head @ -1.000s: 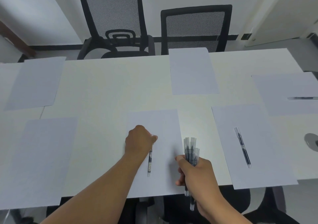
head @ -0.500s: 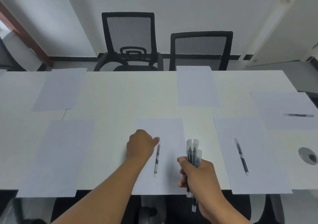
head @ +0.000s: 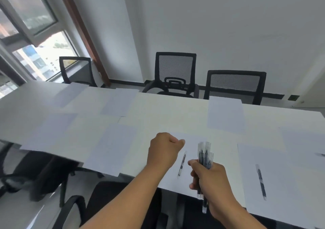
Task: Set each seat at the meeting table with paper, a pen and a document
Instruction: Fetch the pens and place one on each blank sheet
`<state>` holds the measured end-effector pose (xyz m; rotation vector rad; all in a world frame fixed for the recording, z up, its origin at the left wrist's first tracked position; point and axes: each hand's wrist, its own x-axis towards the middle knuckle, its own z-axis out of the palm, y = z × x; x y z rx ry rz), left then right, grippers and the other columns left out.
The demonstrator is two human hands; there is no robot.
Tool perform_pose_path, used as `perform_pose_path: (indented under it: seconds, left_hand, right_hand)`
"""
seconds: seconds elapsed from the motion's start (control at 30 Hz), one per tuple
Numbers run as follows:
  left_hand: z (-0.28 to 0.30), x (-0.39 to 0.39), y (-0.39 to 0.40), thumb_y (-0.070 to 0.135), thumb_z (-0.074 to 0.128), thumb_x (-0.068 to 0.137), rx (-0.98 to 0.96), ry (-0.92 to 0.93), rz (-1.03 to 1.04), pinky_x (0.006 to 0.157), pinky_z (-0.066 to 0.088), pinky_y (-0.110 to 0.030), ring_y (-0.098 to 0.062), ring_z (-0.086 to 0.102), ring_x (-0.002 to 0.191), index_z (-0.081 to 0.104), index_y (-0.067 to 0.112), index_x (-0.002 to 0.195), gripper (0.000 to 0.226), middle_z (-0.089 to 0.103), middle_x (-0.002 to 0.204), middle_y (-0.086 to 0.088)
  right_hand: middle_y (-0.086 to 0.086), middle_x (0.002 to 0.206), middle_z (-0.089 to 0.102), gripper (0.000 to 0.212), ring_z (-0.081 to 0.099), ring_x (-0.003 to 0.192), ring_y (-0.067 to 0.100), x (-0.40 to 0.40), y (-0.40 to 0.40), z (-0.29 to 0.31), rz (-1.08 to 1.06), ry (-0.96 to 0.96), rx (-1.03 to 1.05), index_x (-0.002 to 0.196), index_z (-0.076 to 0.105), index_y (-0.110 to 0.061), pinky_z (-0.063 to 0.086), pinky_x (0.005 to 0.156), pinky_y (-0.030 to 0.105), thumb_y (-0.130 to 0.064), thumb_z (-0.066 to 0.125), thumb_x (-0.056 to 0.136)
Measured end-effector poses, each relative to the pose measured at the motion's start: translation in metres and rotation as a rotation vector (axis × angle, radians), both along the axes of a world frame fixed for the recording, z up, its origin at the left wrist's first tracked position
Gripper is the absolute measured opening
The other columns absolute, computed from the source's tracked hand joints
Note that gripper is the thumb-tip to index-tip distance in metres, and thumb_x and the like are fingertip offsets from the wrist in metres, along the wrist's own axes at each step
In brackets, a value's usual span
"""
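Observation:
My right hand (head: 210, 179) grips a bundle of several clear-capped black pens (head: 204, 155) upright over the near table edge. My left hand (head: 164, 149) is curled into a fist with nothing in it, hovering just left of a single pen (head: 182, 164) that lies on the sheet of paper (head: 191, 141) in front of me. Another pen (head: 261, 182) lies on the sheet to the right (head: 281, 176). More blank sheets lie around the white table (head: 167, 116), such as the near-left one (head: 112, 148) and the far one (head: 226, 114).
Three black mesh chairs stand along the far side: one by the window (head: 75, 70), one in the middle (head: 175, 74), one at the right (head: 235, 86). Dark chairs (head: 35, 172) are tucked under the near edge. A window fills the left wall.
My left hand has let go of the single pen and lifted off it. My head has turned left and up, bringing the window and a third chair into view. My right hand keeps its pens.

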<state>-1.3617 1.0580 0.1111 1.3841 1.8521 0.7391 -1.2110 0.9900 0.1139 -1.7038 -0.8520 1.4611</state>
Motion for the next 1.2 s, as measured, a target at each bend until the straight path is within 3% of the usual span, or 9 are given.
perform_pose_path:
  seconds: [0.1,0.2,0.27,0.37,0.5,0.7,0.83,1.0,1.2]
  left_hand:
    - [0.029,-0.003,-0.036,0.039,0.071,0.099,0.054,-0.013,0.018,0.062,0.048,-0.027,-0.017,0.048,0.068,0.065,0.013,0.072,0.038,0.055,0.072,-0.004]
    - [0.054,-0.007,-0.077,0.039,0.070,0.099,0.097,-0.013,0.058,0.059,0.047,-0.019,-0.017,0.047,0.070,0.063,0.020,0.074,0.032,0.054,0.072,-0.004]
    - [0.071,-0.010,-0.105,0.040,0.070,0.099,0.117,-0.015,0.112,0.063,0.047,-0.028,-0.016,0.047,0.070,0.064,0.021,0.076,0.030,0.054,0.072,-0.004]
    - [0.088,-0.018,-0.134,0.041,0.071,0.098,0.128,0.010,0.183,0.065,0.048,-0.030,-0.016,0.049,0.069,0.063,0.017,0.075,0.034,0.055,0.072,-0.003]
    - [0.107,-0.040,-0.177,0.040,0.072,0.097,0.148,0.022,0.268,0.072,0.055,-0.036,-0.016,0.052,0.070,0.064,0.010,0.075,0.038,0.057,0.073,-0.003]
    - [0.115,-0.084,-0.231,0.039,0.071,0.097,0.155,0.061,0.340,0.062,0.048,-0.029,-0.016,0.048,0.068,0.059,0.022,0.076,0.030,0.053,0.072,-0.002]
    - [0.119,-0.121,-0.261,0.040,0.072,0.098,0.172,0.088,0.369,0.052,0.043,-0.015,-0.014,0.048,0.066,0.061,0.023,0.075,0.030,0.054,0.071,-0.001]
    - [0.126,-0.185,-0.301,0.039,0.075,0.098,0.183,0.092,0.429,0.072,0.058,-0.035,-0.011,0.063,0.066,0.070,0.019,0.075,0.031,0.071,0.070,-0.001]
    - [0.131,-0.291,-0.345,0.043,0.074,0.100,0.226,0.069,0.396,0.069,0.051,-0.011,0.005,0.071,0.079,0.084,0.026,0.097,0.019,0.078,0.087,0.017]
  right_hand:
    - [0.007,0.062,0.065,0.026,0.066,0.052,0.024,-0.001,-0.023,0.017,0.072,0.036,0.045,0.093,0.074,0.000,0.055,0.057,0.037,-0.024,0.070,0.101]
    - [0.011,0.065,0.067,0.025,0.064,0.052,0.028,-0.003,-0.047,0.032,0.138,0.102,0.090,0.096,0.074,0.005,0.059,0.069,0.057,-0.020,0.071,0.099]
    - [0.012,0.065,0.068,0.025,0.064,0.052,0.028,-0.007,-0.066,0.043,0.186,0.139,0.104,0.097,0.075,0.005,0.060,0.078,0.066,-0.020,0.071,0.100]
    - [0.013,0.065,0.067,0.027,0.061,0.052,0.028,-0.016,-0.084,0.057,0.237,0.167,0.113,0.101,0.074,0.006,0.061,0.067,0.052,-0.020,0.069,0.102]
    - [0.010,0.062,0.063,0.030,0.051,0.048,0.026,-0.037,-0.111,0.072,0.326,0.160,0.137,0.092,0.069,0.007,0.043,0.051,0.032,-0.022,0.068,0.101]
    - [0.007,0.060,0.055,0.027,0.043,0.047,0.021,-0.085,-0.145,0.079,0.420,0.220,0.151,0.102,0.071,0.006,0.039,0.050,0.033,-0.021,0.068,0.103]
    - [0.007,0.061,0.054,0.024,0.041,0.047,0.020,-0.127,-0.163,0.081,0.475,0.226,0.165,0.085,0.065,-0.004,0.037,0.049,0.034,-0.021,0.069,0.102]
    - [0.005,0.059,0.053,0.018,0.040,0.045,0.018,-0.199,-0.192,0.079,0.517,0.232,0.184,0.088,0.067,-0.007,0.037,0.046,0.030,-0.018,0.069,0.102]
    - [0.008,0.064,0.053,0.013,0.040,0.048,0.017,-0.306,-0.238,0.076,0.540,0.256,0.193,0.108,0.073,-0.002,0.038,0.048,0.031,-0.013,0.066,0.105]
